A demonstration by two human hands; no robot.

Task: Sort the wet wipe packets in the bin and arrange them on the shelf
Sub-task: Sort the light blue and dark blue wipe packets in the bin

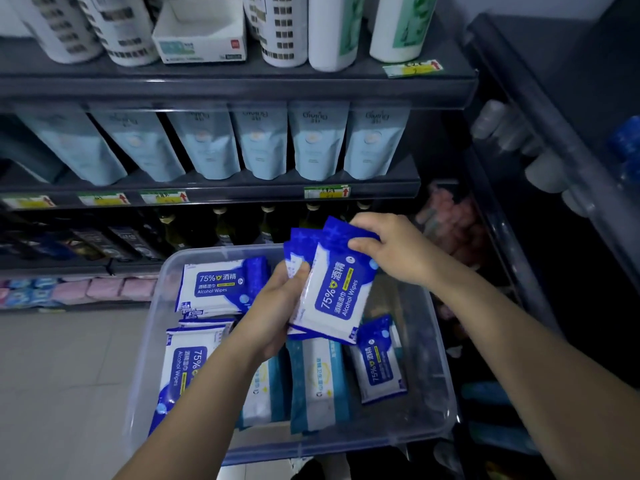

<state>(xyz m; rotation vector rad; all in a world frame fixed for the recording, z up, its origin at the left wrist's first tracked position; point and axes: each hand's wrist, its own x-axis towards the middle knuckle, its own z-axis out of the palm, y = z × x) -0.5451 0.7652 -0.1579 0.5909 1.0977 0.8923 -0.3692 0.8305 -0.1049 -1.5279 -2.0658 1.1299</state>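
Above a clear plastic bin (438, 341) my left hand (277, 313) holds a small stack of blue-and-white alcohol wipe packets (337, 296) from below, thumb on the front. My right hand (391, 247) pinches the top edge of the front packet. More blue-and-white packets lie in the bin: one at the back left (214, 285), one at the front left (183, 365), one at the right (379, 362). Two teal-and-white wipe packets (318, 382) lie in the bin's middle, partly hidden by my left arm.
Dark shelves (242, 188) rise behind the bin, with pale blue pouches (311, 143), white bottles (332, 29) above and dark bottles (221, 226) below. Another shelving unit (554, 140) stands at the right. Grey floor tiles (62, 375) lie at the left.
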